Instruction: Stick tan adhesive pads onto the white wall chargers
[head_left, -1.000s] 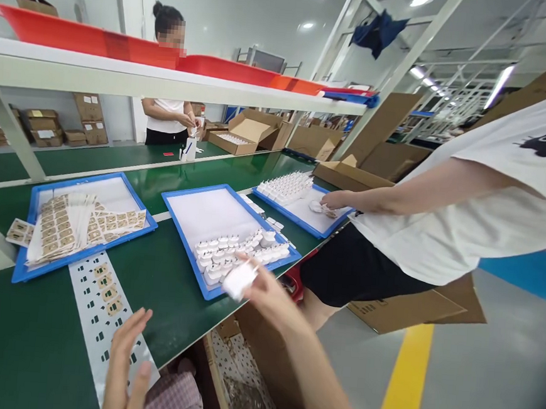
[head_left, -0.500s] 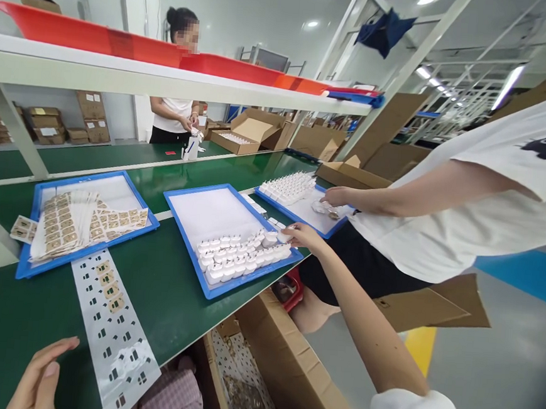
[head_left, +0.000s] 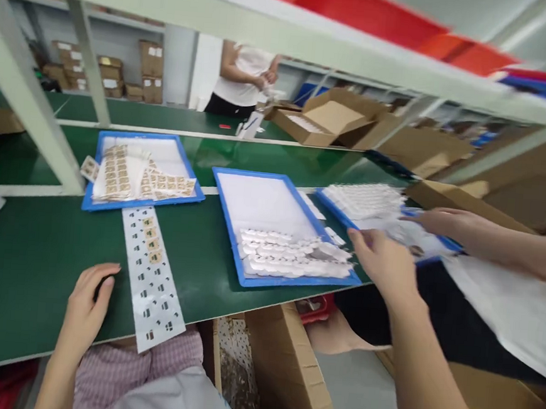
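Observation:
My left hand [head_left: 88, 303] rests at the table's front edge, thumb and fingers apart, holding nothing. Beside it a pale backing sheet [head_left: 160, 290] with small dark marks and several tan stickers [head_left: 151, 242] overhangs the edge. A blue-rimmed tray [head_left: 259, 197] holds rows of small white pieces [head_left: 278, 255] with dark tips, blurred now. Over that tray's right end is my right hand [head_left: 384, 270], its fingers curled together. Whatever it may hold is hidden behind the fingers. Farther left, another blue-rimmed tray [head_left: 180, 153] carries sheets of tan stickers [head_left: 117, 173].
To the right, a co-worker's hand [head_left: 442, 221] reaches over a third tray [head_left: 332, 203] of white pieces. A large cardboard box [head_left: 289, 363] stands below the table edge. Red bins [head_left: 377, 17] lie on the overhead shelf [head_left: 248, 35]. Another person [head_left: 245, 76] stands across the table.
The view has turned right and down. My right hand has lifted slightly from the white pieces it was touching. My left hand stays beside the sticker sheet.

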A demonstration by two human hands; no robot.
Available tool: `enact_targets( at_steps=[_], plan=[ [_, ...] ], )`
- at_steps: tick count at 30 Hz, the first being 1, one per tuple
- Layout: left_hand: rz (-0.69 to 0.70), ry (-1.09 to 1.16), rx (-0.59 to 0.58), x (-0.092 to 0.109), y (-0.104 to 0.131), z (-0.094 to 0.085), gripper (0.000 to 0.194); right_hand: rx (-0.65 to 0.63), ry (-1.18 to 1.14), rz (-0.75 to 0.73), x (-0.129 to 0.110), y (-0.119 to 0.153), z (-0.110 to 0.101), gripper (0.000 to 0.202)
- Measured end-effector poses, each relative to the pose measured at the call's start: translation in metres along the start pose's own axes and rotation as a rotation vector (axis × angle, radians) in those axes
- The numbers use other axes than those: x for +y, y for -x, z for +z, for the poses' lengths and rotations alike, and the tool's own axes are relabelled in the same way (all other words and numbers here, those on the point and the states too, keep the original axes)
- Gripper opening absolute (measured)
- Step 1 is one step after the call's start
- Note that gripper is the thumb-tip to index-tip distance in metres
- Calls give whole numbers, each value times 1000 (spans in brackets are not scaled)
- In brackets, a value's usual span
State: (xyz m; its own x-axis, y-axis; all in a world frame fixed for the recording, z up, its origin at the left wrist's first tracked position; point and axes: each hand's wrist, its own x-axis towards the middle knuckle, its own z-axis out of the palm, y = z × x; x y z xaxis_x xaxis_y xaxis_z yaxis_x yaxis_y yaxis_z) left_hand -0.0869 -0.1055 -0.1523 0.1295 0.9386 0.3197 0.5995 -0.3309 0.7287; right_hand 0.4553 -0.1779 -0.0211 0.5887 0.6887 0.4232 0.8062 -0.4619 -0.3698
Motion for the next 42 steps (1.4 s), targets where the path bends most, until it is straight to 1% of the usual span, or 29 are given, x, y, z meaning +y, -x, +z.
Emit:
enact_targets(
  at_steps=[1,2,3,5,7,8,10,12,13,15,17,19,22,26,31,36,39,42],
  plan=[
    [26,-70,-65,5,-5,0,38,-21,-20,-43,-17,9,1,36],
    [32,-133,-137,11,-10,0,39,-81,-63,-103,-37,19,5,33],
    [15,-189,-212,18,-17,1,42,-156,-158,-203,-61,31,11,33],
    [-29,-239,-407,32,-34,3,49,-408,-348,-438,-115,60,30,35],
    [4,-254,-595,43,-53,7,52,-625,-468,-641,-168,87,60,33],
    [33,-264,-669,45,-63,8,54,-691,-501,-711,-190,98,77,31],
    [61,-263,-725,45,-80,11,63,-759,-519,-778,-223,112,112,31],
    [70,-258,-762,41,-92,13,72,-779,-513,-794,-239,118,142,33],
    [72,-256,-782,38,-94,14,74,-781,-510,-794,-242,118,154,33],
    [70,-251,-805,35,-96,15,72,-782,-509,-792,-240,120,169,32],
    [63,-247,-795,34,-94,16,67,-773,-513,-785,-234,122,176,31],
    [55,-247,-768,35,-91,18,63,-755,-518,-776,-229,125,178,32],
    [54,-246,-732,38,-90,21,56,-718,-522,-766,-227,129,178,32],
    [57,-247,-712,37,-90,26,50,-670,-521,-770,-232,130,178,22],
    [52,-262,-721,37,-89,28,51,-633,-478,-806,-239,126,176,16],
    [42,-267,-744,42,-90,24,52,-600,-403,-879,-249,120,174,16],
    [31,-267,-782,41,-91,22,59,-553,-372,-941,-251,122,167,19],
    [31,-266,-817,36,-92,22,62,-516,-361,-1009,-248,127,155,21]
  ],
)
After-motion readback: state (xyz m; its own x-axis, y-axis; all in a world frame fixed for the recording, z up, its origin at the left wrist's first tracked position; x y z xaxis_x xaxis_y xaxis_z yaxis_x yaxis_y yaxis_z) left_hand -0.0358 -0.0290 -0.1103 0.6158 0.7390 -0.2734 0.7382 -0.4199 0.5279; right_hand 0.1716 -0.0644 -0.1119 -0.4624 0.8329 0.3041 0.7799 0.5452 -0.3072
